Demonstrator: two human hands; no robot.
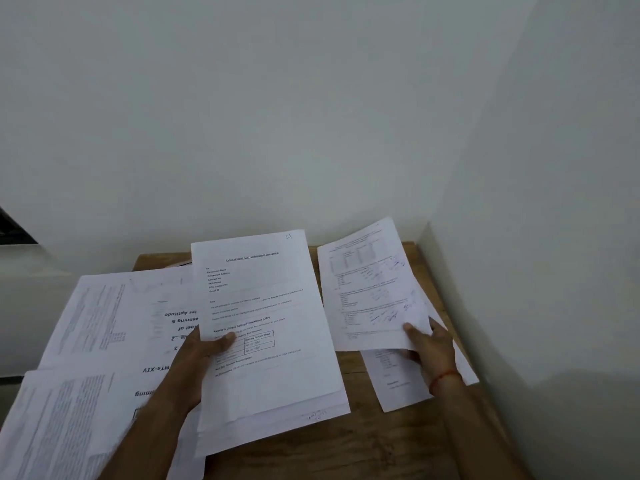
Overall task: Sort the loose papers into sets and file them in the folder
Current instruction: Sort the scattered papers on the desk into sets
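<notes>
Presently the left hand (202,351) grips the letter stack (273,323) by its left edge, long axis pointing away from the person. Right of that stack the right hand (429,344) pinches a marked sheet (367,289); left of it loose papers (104,323) cover the table (381,445).

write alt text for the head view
The left hand holds a stack of printed sheets and the right hand a pen-marked sheet, above a wooden table. More papers lie spread at left.
</notes>
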